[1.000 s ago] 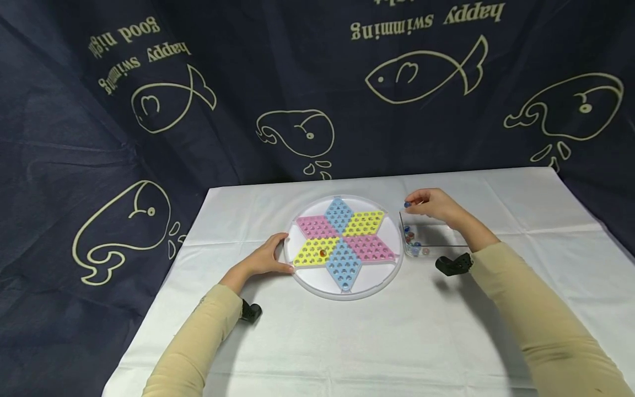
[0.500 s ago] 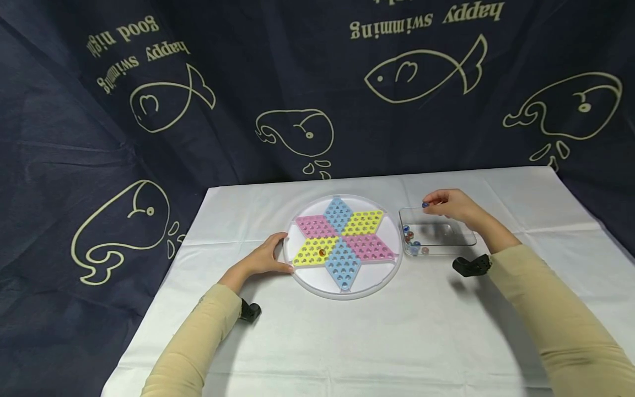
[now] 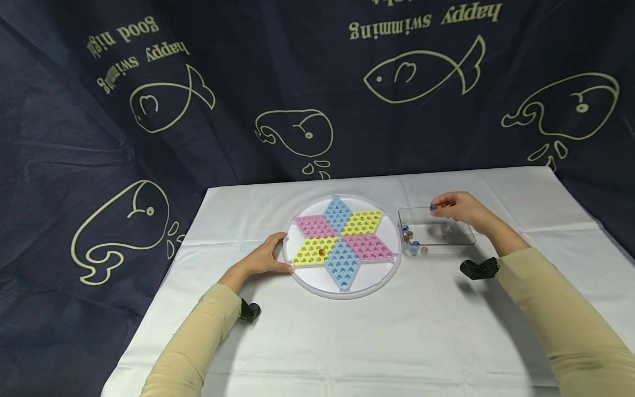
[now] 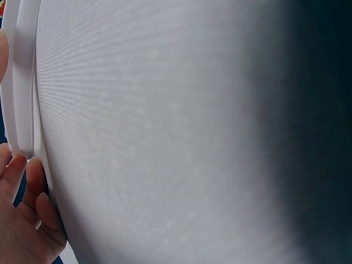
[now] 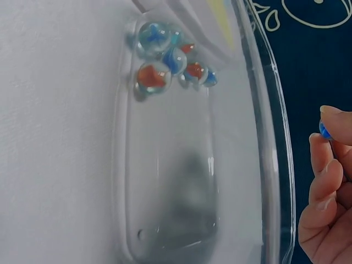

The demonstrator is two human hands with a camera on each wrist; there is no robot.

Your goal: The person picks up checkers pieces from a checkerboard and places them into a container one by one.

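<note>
A round Chinese checkers board (image 3: 372, 277) with a pink, yellow and blue star lies mid-table. My left hand (image 3: 263, 258) rests at its left edge, thumb and fingers spread against the rim. In the left wrist view, fingertips (image 4: 18, 160) meet the white rim (image 4: 23, 82). My right hand (image 3: 461, 208) pinches a blue marble (image 3: 434, 207) between thumb and fingertips, over the far side of a clear plastic box (image 3: 446, 250). Several glass marbles, including a red and clear one (image 5: 153, 77), cluster at the box's left end. One orange marble (image 3: 322, 252) sits in the near-left yellow point.
The box stands just right of the board on a white tablecloth (image 3: 397, 342). Behind the table hangs a dark blue curtain (image 3: 297, 66) with fish drawings. A black wrist camera (image 3: 479, 268) juts below the right sleeve, low over the cloth.
My right hand, with the blue marble, has moved right from the box's far left corner along its far side, then slightly nearer. My left hand and the board have stayed in place.
</note>
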